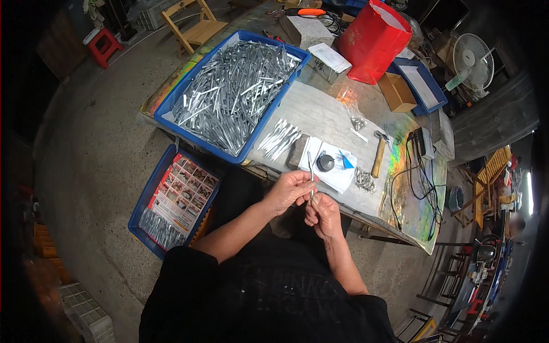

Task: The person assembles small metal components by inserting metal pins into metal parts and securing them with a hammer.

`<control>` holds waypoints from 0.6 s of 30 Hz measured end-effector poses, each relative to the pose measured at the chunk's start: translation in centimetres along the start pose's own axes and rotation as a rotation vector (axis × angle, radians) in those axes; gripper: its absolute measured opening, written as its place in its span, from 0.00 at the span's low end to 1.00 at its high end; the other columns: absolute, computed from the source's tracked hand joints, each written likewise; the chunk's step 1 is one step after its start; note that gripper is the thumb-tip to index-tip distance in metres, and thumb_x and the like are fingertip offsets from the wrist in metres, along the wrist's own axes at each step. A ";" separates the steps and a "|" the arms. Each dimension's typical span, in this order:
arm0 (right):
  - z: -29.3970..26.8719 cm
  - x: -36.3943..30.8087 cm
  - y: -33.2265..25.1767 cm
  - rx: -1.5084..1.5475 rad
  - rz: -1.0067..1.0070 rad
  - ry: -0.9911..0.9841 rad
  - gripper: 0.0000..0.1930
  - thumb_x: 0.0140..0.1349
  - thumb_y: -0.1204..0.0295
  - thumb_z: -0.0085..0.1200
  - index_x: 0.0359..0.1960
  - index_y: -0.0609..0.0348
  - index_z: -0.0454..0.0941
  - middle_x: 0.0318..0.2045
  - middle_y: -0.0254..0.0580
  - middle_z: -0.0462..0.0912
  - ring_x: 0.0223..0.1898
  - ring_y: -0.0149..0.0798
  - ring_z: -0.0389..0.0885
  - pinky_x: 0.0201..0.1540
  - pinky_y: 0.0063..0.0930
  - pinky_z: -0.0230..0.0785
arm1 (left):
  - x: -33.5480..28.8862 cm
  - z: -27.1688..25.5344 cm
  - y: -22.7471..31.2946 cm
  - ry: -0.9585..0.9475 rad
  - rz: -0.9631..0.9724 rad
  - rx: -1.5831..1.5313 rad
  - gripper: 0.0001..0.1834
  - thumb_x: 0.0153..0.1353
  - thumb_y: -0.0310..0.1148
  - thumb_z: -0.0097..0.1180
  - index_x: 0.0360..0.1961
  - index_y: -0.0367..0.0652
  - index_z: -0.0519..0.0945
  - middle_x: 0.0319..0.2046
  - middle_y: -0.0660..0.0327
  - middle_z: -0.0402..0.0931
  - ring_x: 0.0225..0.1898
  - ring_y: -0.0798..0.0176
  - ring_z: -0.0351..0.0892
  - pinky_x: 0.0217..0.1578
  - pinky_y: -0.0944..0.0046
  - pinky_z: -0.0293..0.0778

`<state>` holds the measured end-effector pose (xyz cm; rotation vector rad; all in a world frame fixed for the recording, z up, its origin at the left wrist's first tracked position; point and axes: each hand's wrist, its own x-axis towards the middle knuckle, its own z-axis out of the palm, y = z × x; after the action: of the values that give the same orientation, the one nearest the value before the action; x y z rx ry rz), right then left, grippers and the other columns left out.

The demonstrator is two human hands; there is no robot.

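Note:
A slim metal strip (310, 162) stands nearly upright between my two hands near the table's front edge. My left hand (286, 191) pinches it around the middle between thumb and fingers. Lower down, my right hand (324, 215) is closed at its bottom end. Just beyond lies a white paper pad (342, 180) bearing a black round object (325, 163) and a blue triangular piece (347, 163). A dark block (297, 152) sits left of the pad. Several flat metal strips (279, 139) lie in a loose row further left, and small metal pieces (365, 179) are heaped on the right.
A blue tray (247, 150) heaped with metal strips fills the table's left. Below it stands another blue bin (137, 220). A hammer (378, 157), black cables (420, 188) and a power strip (425, 143) lie right. A red bag (374, 43) stands behind.

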<state>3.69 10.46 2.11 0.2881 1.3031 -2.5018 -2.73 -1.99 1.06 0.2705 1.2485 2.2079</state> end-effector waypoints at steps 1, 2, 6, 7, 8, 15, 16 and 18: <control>0.0 0.0 0.1 0.006 0.004 -0.006 0.09 0.56 0.65 0.44 0.27 0.59 0.67 0.13 0.30 0.62 0.11 0.22 0.54 0.14 0.14 0.48 | 0.0 0.0 0.0 0.007 -0.005 0.001 0.09 0.55 0.30 0.47 0.35 0.35 0.71 0.21 0.67 0.69 0.16 0.81 0.62 0.14 0.82 0.58; -0.1 0.0 0.2 0.011 0.008 -0.010 0.09 0.56 0.65 0.44 0.27 0.59 0.67 0.13 0.30 0.62 0.11 0.22 0.54 0.14 0.14 0.48 | 0.0 -0.1 0.0 0.012 -0.011 0.001 0.09 0.55 0.30 0.47 0.34 0.36 0.72 0.21 0.67 0.69 0.16 0.81 0.62 0.14 0.82 0.58; -0.3 0.0 0.5 0.020 0.008 -0.027 0.09 0.56 0.66 0.44 0.27 0.59 0.66 0.13 0.31 0.62 0.11 0.22 0.54 0.14 0.14 0.49 | 0.0 -0.5 -0.2 -0.025 -0.020 0.017 0.10 0.55 0.31 0.47 0.36 0.36 0.70 0.24 0.66 0.70 0.19 0.79 0.63 0.16 0.82 0.60; -0.3 0.1 0.6 0.009 0.001 -0.015 0.09 0.57 0.66 0.44 0.27 0.59 0.66 0.14 0.31 0.63 0.11 0.22 0.54 0.14 0.15 0.49 | -0.1 -0.5 -0.2 -0.015 -0.026 0.026 0.10 0.55 0.31 0.47 0.35 0.36 0.71 0.23 0.66 0.70 0.19 0.80 0.63 0.16 0.82 0.60; -0.3 0.1 0.7 -0.002 -0.007 -0.001 0.09 0.57 0.66 0.44 0.26 0.59 0.65 0.14 0.31 0.63 0.11 0.22 0.54 0.14 0.15 0.49 | -0.1 -0.5 -0.2 -0.006 -0.033 0.035 0.10 0.55 0.31 0.47 0.35 0.35 0.71 0.23 0.66 0.70 0.19 0.80 0.63 0.16 0.82 0.59; -0.3 -0.2 0.7 0.014 -0.064 0.000 0.08 0.57 0.69 0.43 0.23 0.58 0.63 0.14 0.33 0.62 0.11 0.23 0.55 0.14 0.16 0.49 | 0.9 -3.4 -0.2 0.463 0.544 0.984 0.07 0.52 0.28 0.47 0.30 0.35 0.71 0.21 0.57 0.69 0.21 0.61 0.68 0.22 0.65 0.66; -0.4 -0.3 0.7 0.013 -0.060 0.004 0.08 0.57 0.69 0.43 0.22 0.58 0.62 0.14 0.33 0.62 0.11 0.23 0.55 0.14 0.16 0.49 | 1.2 -4.3 0.5 0.579 0.702 1.257 0.05 0.49 0.26 0.47 0.28 0.36 0.70 0.20 0.54 0.68 0.22 0.54 0.69 0.25 0.58 0.66; -0.5 -0.2 0.8 0.012 -0.058 0.007 0.09 0.57 0.70 0.43 0.22 0.58 0.62 0.14 0.33 0.62 0.11 0.23 0.55 0.14 0.16 0.49 | 1.6 -6.1 0.4 0.582 0.593 1.432 0.03 0.47 0.22 0.44 0.25 0.38 0.68 0.23 0.52 0.67 0.26 0.48 0.68 0.26 0.55 0.65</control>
<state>4.19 10.45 1.24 0.2658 1.3179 -2.5597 -6.90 -5.61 -2.07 0.5936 3.2490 1.3276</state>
